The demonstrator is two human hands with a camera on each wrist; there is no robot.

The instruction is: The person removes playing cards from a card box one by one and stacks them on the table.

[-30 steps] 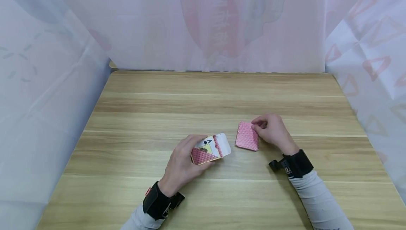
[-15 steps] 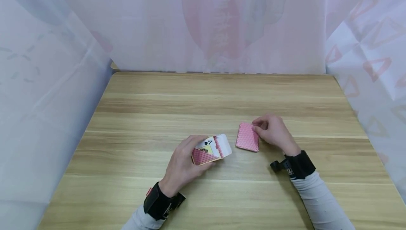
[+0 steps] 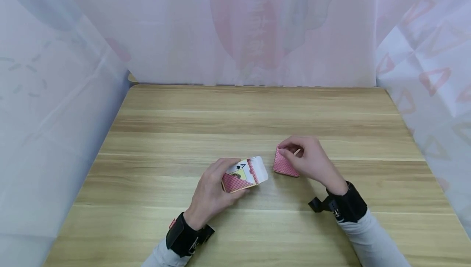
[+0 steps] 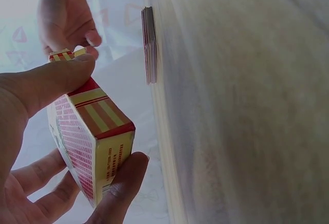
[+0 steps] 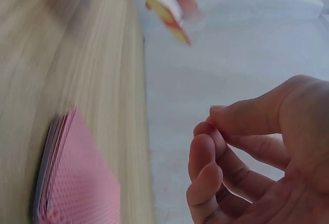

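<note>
The left hand grips the card box much as before, thumb on one long side and fingers on the other, flap open, held just above the desk. The right hand has changed: a second ago it sat at the deck's far right corner; now it has slid left over the deck and covers its far end, fingers curled. They seem to pinch the deck's edge, though the blurred wrist view leaves that unsure. The deck lies on the desk, just right of the box.
</note>
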